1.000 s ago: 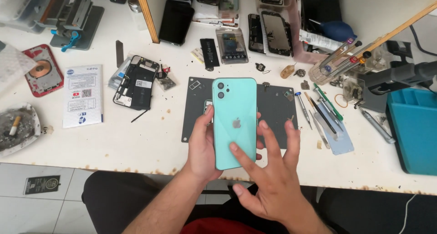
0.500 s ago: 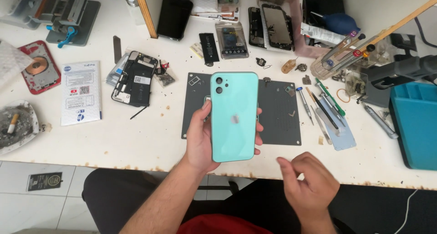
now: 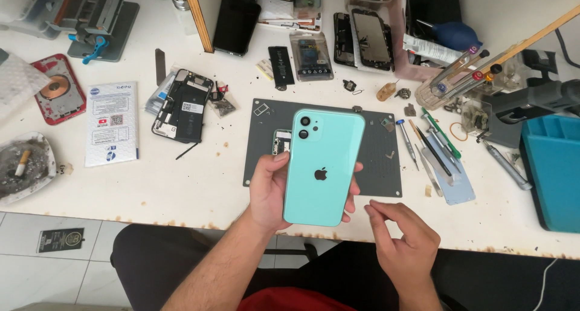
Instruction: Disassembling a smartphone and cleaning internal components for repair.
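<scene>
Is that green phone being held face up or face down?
Face down: the green phone in the left hand shows its back, with two camera lenses at the top corner. Its screen is hidden.

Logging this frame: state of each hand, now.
Left hand: closed around the mint-green phone, back facing up.
Right hand: open, holding nothing, just right of the phone.

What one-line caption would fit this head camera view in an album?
Left hand holds a mint-green phone back-up over a grey work mat; right hand hovers empty.
</scene>
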